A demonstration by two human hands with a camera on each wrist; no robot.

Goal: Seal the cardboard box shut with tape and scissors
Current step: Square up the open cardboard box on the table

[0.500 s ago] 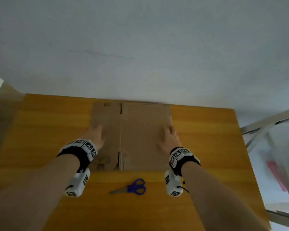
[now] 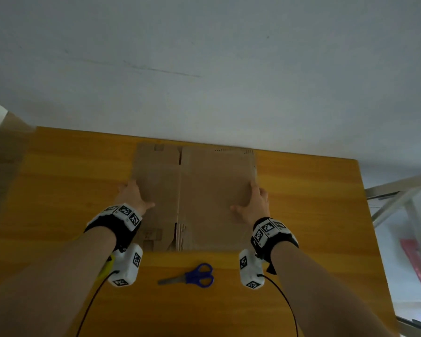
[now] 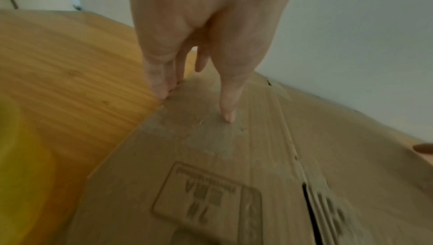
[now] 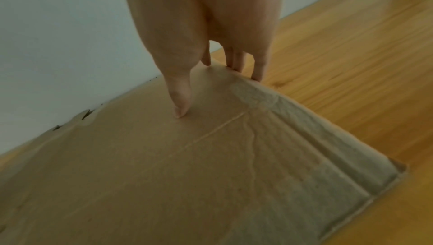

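Observation:
A flattened brown cardboard box [image 2: 204, 190] lies on the wooden table [image 2: 314, 215], its far edge against the wall. My left hand [image 2: 133, 194] holds the box's left edge; in the left wrist view the thumb [image 3: 227, 112] lies on top and the fingers [image 3: 161, 89] go down beside the edge. At the right edge my right hand [image 2: 257, 200] does the same, thumb [image 4: 179, 108] on top of the box [image 4: 164, 175] and fingers [image 4: 256, 74] curled over the rim. Blue-handled scissors [image 2: 192, 278] lie shut in front of the box, between my wrists.
A yellow object [image 2: 106, 266], blurred and mostly hidden, sits under my left wrist and shows at the left wrist view's edge [image 3: 14, 156]. A metal frame [image 2: 399, 190] and something red [image 2: 416, 263] stand off the table's right side. The white wall [image 2: 204, 69] is directly behind.
Both hands have slid outward, from lying on top of the cardboard to its left and right edges. The box and the scissors stay where they were.

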